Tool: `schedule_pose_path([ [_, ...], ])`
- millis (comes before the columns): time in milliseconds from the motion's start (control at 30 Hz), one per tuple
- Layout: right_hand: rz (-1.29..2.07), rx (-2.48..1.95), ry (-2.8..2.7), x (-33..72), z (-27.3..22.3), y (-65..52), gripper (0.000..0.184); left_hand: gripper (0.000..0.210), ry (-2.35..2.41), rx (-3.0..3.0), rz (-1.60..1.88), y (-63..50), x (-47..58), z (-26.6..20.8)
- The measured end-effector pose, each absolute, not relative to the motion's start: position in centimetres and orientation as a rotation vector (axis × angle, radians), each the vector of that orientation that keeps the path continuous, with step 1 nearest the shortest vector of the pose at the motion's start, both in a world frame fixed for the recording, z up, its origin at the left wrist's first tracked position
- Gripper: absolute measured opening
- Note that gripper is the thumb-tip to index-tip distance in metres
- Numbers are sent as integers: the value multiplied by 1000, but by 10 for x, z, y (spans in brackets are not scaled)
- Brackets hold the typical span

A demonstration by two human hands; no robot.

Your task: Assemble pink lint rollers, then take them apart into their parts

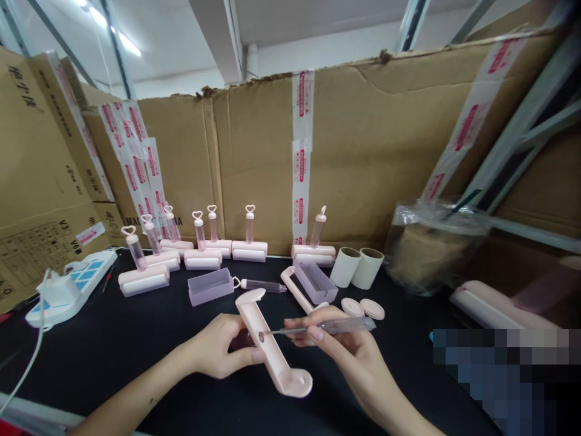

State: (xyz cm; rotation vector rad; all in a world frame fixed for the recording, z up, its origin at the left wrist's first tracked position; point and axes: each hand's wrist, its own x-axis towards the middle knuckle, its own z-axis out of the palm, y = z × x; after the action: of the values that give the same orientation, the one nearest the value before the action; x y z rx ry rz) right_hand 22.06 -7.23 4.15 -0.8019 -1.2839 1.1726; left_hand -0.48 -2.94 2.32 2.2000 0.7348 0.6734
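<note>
My left hand (227, 348) is closed around the middle of a pale pink lint roller frame (275, 354), which is tilted with its hollow side up. A small dark round spot shows in the frame's middle. In my right hand (345, 345) is a screwdriver (340, 326) with a see-through handle, its thin shaft pointing left. The screwdriver's tip meets the frame at or close to that spot; whether it sits in a screw I cannot tell. Beyond my hands lie a clear handle (263, 286) with a heart-shaped loop and a second pink frame (297, 290).
Several assembled lint rollers (144, 280) stand along the cardboard wall (254, 145). Two purple trays (211, 287) (316, 281), white paper rolls (345, 267) and pink end caps (373, 309) lie nearer. A power strip (75, 290) is at left, a plastic bag (420, 254) at right.
</note>
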Motion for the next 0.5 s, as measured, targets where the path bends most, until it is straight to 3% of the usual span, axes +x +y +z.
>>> schedule_pose_path([
  [500, 1292, -750, -1215, 221, 39, -72, 12, 35, 690, 2134, 697, -29, -6, 22],
])
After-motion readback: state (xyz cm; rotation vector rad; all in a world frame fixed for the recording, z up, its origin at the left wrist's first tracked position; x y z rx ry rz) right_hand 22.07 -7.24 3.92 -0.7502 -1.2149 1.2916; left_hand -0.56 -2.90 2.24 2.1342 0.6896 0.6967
